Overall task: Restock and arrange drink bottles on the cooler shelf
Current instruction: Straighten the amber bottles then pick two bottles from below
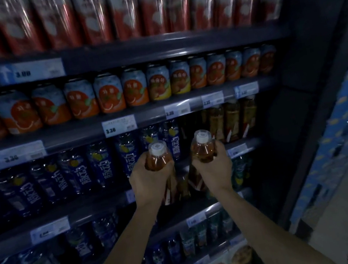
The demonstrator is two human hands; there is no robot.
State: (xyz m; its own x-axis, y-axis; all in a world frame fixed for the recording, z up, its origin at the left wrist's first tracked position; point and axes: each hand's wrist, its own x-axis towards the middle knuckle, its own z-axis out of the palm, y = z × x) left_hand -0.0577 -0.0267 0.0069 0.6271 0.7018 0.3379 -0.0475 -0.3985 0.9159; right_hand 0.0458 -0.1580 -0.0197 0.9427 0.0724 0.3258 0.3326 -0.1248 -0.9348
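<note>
Forearms reach up toward a dim cooler, each hand carrying stock. The left hand [147,179] has its grip closed round the shoulder of an amber bottle [158,158] with a white cap. The right hand [215,168] grips a matching second bottle [203,150] the same way. Both bottles are upright, near each other and just short of the shelf [97,203]. Behind them, a row of similar amber bottles [231,119] stands at the shelf's right end, beside blue-labelled bottles [104,162], with a dark space between the two rows. The step in hand appears to be loading. The next move likely calls for carrying both bottles over the shelf lip into that space without toppling their neighbours. Orange cans [110,94] line the shelf above.
</note>
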